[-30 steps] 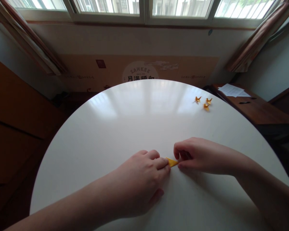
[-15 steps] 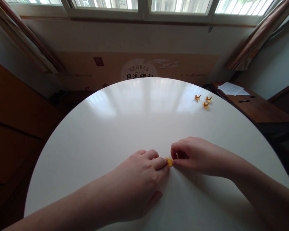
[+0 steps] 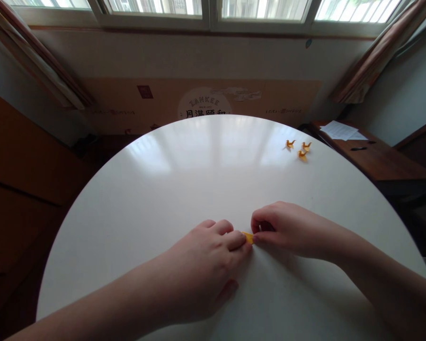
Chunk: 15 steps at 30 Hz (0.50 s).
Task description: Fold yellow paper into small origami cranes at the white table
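Observation:
A small piece of folded yellow paper [image 3: 248,237] lies between my hands, low over the white round table [image 3: 156,199]. My left hand [image 3: 216,265] presses on its left part with the fingertips, which cover that part. From the right, my right hand [image 3: 279,227] pinches the paper's right edge between thumb and a curled finger. Only a small yellow patch shows between the fingertips, so the shape of the folds cannot be made out.
Three small orange-yellow folded paper birds [image 3: 302,155] stand near the table's far right edge. Beyond it, a brown wooden desk [image 3: 394,158] holds white papers [image 3: 343,130] and a dark slim object [image 3: 358,148]. A wall with windows rises behind the table.
Both hands keep their hold on the yellow paper. The left fingertips have shifted very slightly, and a little less of the paper shows. The birds stay where they were.

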Each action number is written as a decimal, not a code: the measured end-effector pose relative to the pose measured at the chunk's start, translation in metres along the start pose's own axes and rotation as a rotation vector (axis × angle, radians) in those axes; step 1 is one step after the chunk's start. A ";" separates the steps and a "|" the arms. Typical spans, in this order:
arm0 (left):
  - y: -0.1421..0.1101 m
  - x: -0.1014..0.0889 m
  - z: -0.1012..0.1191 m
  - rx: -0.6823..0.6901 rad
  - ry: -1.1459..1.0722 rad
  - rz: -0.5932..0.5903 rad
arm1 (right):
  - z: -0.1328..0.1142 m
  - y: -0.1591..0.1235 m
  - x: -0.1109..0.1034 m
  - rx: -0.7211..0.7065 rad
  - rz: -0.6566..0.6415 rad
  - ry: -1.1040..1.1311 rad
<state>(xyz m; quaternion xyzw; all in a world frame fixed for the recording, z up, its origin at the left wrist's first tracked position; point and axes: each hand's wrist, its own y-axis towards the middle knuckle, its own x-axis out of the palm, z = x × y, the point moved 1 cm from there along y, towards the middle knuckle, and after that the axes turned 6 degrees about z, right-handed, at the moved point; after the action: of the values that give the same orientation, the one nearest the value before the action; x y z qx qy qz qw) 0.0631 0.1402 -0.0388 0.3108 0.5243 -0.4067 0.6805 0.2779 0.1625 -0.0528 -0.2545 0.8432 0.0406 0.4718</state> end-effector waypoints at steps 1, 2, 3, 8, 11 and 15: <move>0.000 0.000 0.000 -0.011 -0.004 -0.007 | 0.000 0.000 -0.001 -0.004 0.004 -0.003; 0.000 0.000 0.001 -0.021 -0.010 -0.011 | 0.000 0.000 -0.002 -0.008 0.003 -0.004; 0.000 -0.001 0.001 -0.029 -0.017 -0.016 | -0.001 0.000 -0.004 -0.012 -0.003 -0.001; 0.000 -0.001 0.003 -0.039 -0.025 -0.013 | -0.001 0.000 -0.008 -0.053 -0.030 0.020; -0.002 -0.001 0.003 -0.027 -0.007 0.010 | -0.002 0.001 -0.005 -0.072 -0.009 0.003; -0.001 -0.001 -0.001 0.006 -0.005 0.048 | -0.005 0.000 -0.002 -0.084 0.018 -0.009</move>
<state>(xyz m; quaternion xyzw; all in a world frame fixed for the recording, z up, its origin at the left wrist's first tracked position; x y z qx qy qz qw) 0.0611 0.1409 -0.0377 0.3244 0.5139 -0.3927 0.6902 0.2755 0.1616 -0.0484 -0.2665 0.8408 0.0814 0.4642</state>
